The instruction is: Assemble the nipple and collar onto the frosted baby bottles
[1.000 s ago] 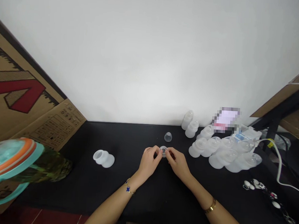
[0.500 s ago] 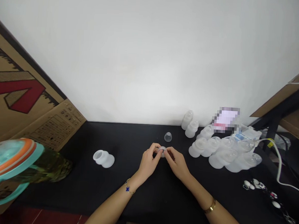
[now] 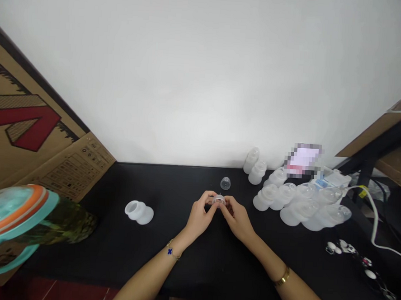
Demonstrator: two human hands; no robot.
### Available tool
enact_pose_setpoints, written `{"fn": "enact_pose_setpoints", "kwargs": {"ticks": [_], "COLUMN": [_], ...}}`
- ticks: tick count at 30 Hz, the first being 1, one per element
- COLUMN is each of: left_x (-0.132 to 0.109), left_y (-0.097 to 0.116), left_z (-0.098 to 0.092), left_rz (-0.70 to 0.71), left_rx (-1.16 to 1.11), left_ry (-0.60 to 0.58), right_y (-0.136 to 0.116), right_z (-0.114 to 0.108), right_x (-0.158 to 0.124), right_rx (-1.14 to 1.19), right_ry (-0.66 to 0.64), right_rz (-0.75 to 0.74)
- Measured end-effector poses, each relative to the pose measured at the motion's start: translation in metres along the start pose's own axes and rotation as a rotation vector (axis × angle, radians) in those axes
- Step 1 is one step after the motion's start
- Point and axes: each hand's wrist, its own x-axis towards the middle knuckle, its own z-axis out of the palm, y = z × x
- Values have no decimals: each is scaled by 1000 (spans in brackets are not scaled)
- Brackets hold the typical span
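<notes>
Between my fingers is a small translucent bottle collar [image 3: 219, 199], probably with a nipple in it, though the fingers cover part of it. My left hand [image 3: 200, 215] grips its left side with thumb and fingers. On the opposite side, my right hand [image 3: 236, 215] pinches it the same way. Just beyond my hands a clear dome cap [image 3: 225, 183] rests on the black table. Off to the left stands an uncovered white baby bottle [image 3: 139, 212], its wide mouth tilted in view toward the left.
Several capped baby bottles [image 3: 298, 210] cluster at the right, with a blurred-out screen [image 3: 303, 160] behind them. A white cable [image 3: 374, 219] and a beaded strap [image 3: 359, 264] lie farther right. At the left are a large teal-lidded jug [image 3: 29, 221] and a cardboard box [image 3: 66, 173].
The collar has turned a little between my fingers, and its rim shows more plainly now. My hands stay in nearly the same place; the bottles and dome cap have not moved.
</notes>
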Motion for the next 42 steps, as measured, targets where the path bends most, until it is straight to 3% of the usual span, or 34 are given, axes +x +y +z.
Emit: {"fn": "enact_pose_setpoints", "kwargs": {"ticks": [42], "left_x": [-4], "left_y": [1], "left_z": [0], "left_rz": [26], "left_rx": [47], "left_ry": [-5], "right_y": [3], "right_z": [3], "right_x": [-1], "right_rx": [10], "right_ry": [19], "right_rz": [3]}}
